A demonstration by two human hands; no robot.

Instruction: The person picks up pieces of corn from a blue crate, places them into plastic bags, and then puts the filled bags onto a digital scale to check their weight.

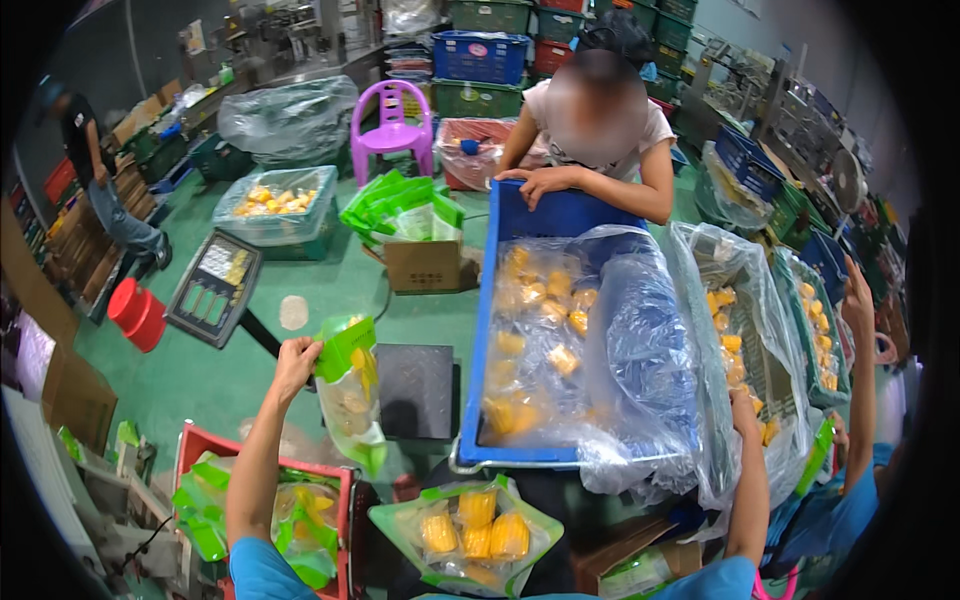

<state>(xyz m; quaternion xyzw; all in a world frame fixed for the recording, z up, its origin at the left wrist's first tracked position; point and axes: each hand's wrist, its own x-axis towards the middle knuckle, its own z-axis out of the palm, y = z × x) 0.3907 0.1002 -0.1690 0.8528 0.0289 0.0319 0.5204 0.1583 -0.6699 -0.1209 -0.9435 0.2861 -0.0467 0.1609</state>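
My left hand (298,361) grips the top corner of a green-and-clear plastic pouch (351,397), which hangs beside a black scale platform (416,394). Yellow pieces show inside it. To the right, my right hand (744,414) reaches down into a plastic-lined crate (784,330) at the corn pieces (733,367); its fingertips are partly hidden, so I cannot tell whether it holds one. Low in front of me, an open pouch (382,517) contains several corn pieces (477,538). A blue tub (471,420) between my hands holds more corn under clear plastic film (645,337).
A person (600,142) leans on the tub's far end; another person's raised arm (859,337) is at right. A red crate (341,525) of filled pouches stands lower left. Beyond are a scale display (214,289), a carton (424,266) of green pouches and a purple chair (391,135).
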